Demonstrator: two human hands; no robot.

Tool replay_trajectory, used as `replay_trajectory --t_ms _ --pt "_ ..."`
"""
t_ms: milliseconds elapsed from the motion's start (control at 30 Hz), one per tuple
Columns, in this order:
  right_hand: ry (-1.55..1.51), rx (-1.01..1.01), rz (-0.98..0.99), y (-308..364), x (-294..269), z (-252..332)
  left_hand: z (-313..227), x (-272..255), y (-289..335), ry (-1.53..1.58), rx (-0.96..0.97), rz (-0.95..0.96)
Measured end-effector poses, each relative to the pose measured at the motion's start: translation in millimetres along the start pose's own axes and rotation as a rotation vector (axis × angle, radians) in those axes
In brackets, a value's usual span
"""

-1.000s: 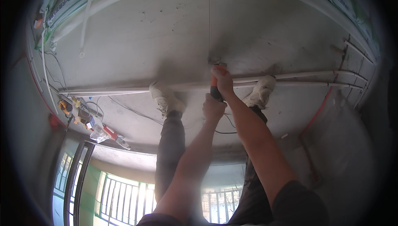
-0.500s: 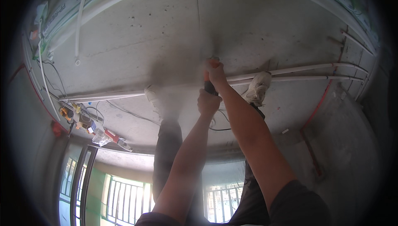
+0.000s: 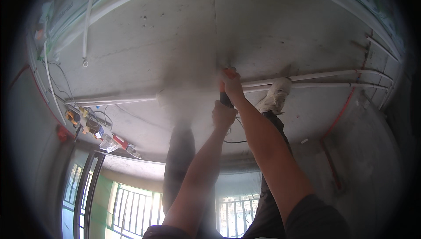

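Both my hands are closed around an orange-and-black angle grinder (image 3: 224,89), held low at the grey concrete floor (image 3: 131,42). My right hand (image 3: 233,86) wraps the orange front part. Behind it, my left hand (image 3: 223,115) grips the black rear end. The grinder's head points away from me, and its disc cannot be made out. A thin straight groove (image 3: 214,11) runs in the floor from the far side toward the tool. Grey dust (image 3: 186,68) hangs left of the grinder and largely veils my left shoe.
White pipes (image 3: 320,76) cross the floor by my shoes (image 3: 276,96). Tools and a plastic bag (image 3: 108,145) lie at left, with cables around them. Another white pipe (image 3: 85,24) extends from the far left. Barred windows (image 3: 133,208) show at the lower edge.
The grinder and both hands have come slightly closer to me. Dust has thickened over my left shoe and the pipes beside it. The whole view has shifted a little.
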State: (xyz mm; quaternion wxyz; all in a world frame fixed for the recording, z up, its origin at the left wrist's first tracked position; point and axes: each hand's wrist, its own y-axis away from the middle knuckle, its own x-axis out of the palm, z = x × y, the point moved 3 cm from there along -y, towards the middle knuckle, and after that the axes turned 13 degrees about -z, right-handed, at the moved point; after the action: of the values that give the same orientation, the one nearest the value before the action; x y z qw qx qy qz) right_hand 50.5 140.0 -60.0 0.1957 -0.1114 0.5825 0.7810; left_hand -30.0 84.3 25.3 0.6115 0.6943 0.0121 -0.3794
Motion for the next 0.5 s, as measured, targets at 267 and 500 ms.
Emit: replay_trajectory --t_ms 267,500 --pt "0.036 -0.075 -0.054 -7 -1 -24 15 2 4 0.062 0.052 -0.025" --pt "0.114 -0.059 -0.037 -29 9 19 -23 -4 -23 0.124 0.136 -0.053"
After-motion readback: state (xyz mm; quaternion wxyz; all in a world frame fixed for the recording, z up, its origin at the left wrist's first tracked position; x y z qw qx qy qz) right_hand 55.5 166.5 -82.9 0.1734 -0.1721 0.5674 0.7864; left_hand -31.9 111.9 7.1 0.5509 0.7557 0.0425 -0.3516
